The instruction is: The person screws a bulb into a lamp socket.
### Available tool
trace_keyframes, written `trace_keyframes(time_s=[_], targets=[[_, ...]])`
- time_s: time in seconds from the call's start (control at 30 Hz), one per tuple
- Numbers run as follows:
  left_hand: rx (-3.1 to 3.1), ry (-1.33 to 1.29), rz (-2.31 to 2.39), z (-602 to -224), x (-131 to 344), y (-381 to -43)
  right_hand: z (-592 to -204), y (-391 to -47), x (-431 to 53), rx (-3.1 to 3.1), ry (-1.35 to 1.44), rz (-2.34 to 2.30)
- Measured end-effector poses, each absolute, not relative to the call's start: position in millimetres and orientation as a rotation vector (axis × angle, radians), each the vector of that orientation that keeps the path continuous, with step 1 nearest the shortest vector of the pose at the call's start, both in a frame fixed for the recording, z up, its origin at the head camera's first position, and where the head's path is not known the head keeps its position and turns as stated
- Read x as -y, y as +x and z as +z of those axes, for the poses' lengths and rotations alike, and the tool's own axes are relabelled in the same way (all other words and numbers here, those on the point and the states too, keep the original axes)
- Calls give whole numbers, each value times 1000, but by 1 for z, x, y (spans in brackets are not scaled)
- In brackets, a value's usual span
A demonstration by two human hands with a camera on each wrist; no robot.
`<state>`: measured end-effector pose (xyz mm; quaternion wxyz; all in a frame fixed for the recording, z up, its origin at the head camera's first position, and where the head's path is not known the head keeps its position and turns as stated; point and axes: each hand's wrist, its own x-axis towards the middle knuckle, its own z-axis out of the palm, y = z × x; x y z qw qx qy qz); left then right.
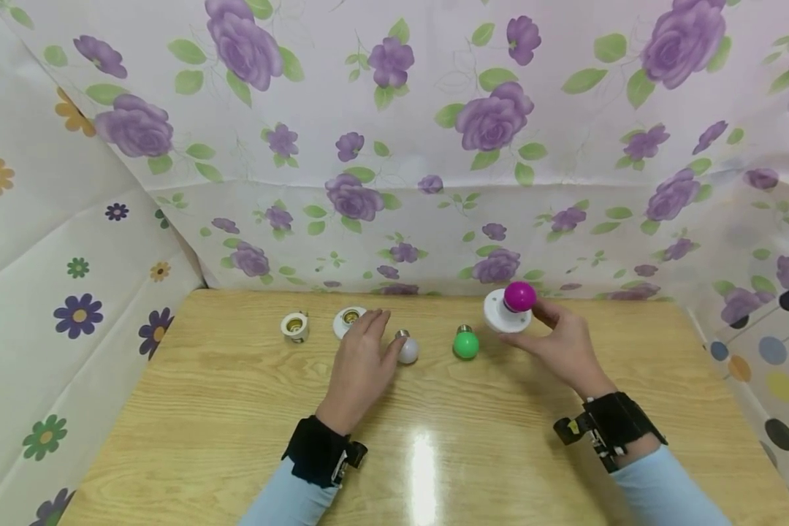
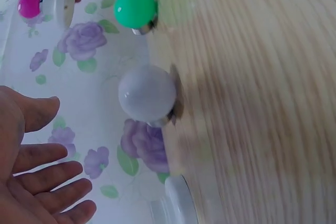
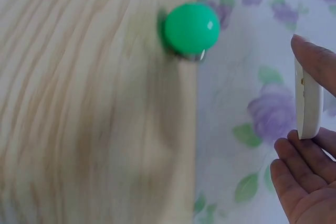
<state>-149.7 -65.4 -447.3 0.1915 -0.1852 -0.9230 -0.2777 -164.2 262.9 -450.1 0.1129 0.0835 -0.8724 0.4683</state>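
Note:
My right hand (image 1: pixel 564 345) grips a round white lamp holder (image 1: pixel 497 318) by its rim, with a magenta light bulb (image 1: pixel 520 296) standing in it. In the right wrist view, thumb and fingers pinch that lamp holder (image 3: pixel 310 103) edge-on, raised off the table. My left hand (image 1: pixel 360 365) hovers with its fingers extended between a second round lamp holder (image 1: pixel 350 318) and a white light bulb (image 1: pixel 408 351). The left wrist view shows nothing in the left hand (image 2: pixel 42 166), apart from the white bulb (image 2: pixel 147 94). A green light bulb (image 1: pixel 465 343) lies between the hands.
A smaller white lamp socket (image 1: pixel 294 327) sits at the back left of the wooden table (image 1: pixel 486 453). Behind the table's far edge hangs a floral cloth (image 1: pixel 427 183). More patterned cloth (image 1: pixel 52 292) borders the left side.

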Motion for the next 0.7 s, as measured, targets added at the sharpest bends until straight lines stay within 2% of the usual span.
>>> trace_keyframes(time_s=[0.7], targets=[[2632,-507,-652,-456,72,-154,-493,-175,-339,2732,-63,1300]])
